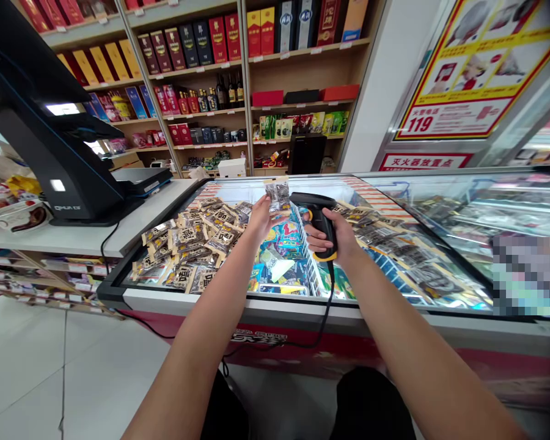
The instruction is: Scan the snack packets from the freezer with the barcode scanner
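My right hand (341, 235) is wrapped round the grip of a black and yellow barcode scanner (318, 201), whose cable hangs down in front of the freezer. The scanner's head points left. In my left hand (260, 217) is a small snack packet (277, 192) with a clear, dark-filled body and a tan top edge, held up just left of the scanner. Beyond my left forearm lies a heap of similar packets (195, 235) on the freezer's glass top. More packets (394, 244) are spread on the glass to the right of the scanner.
The chest freezer (165, 299) holds colourful bags under its glass, with a white wire divider (305, 250). A counter (87, 238) with a black checkout terminal (68, 165) stands at the left. Shelves of boxes and bottles (201, 101) line the back. The scanner cable (302, 344) loops across the freezer front.
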The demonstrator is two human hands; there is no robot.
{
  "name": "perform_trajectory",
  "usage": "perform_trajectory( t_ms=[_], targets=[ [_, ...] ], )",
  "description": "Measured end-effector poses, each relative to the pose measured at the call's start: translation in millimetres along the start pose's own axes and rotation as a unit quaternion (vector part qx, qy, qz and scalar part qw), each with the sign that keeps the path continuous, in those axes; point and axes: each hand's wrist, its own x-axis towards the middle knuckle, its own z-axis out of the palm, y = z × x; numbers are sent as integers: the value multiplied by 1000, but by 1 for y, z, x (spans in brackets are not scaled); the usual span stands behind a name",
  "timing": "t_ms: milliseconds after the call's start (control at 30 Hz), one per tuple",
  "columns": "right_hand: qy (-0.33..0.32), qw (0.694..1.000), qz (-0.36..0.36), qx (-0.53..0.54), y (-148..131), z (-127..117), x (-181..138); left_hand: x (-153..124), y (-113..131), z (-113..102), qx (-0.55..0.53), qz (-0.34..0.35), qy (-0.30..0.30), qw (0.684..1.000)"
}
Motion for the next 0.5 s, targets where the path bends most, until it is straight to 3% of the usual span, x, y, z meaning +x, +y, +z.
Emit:
perform_trajectory(
  t_ms=[67, 167, 267, 500],
  targets=[
    [11, 1000, 12, -17, 3, -3, 2, -2, -4, 3, -53, -19, -18, 998],
    [20, 999, 30, -39, 8, -7, 4, -2, -9, 3, -54, -23, 6, 998],
    [26, 998, 29, -49, 10, -8, 5, 2, -14, 1, -1, -24, 38, 999],
    [41, 997, 20, -66, 9, 1, 5, 10, -26, -5, 133, -31, 15, 990]
  ],
)
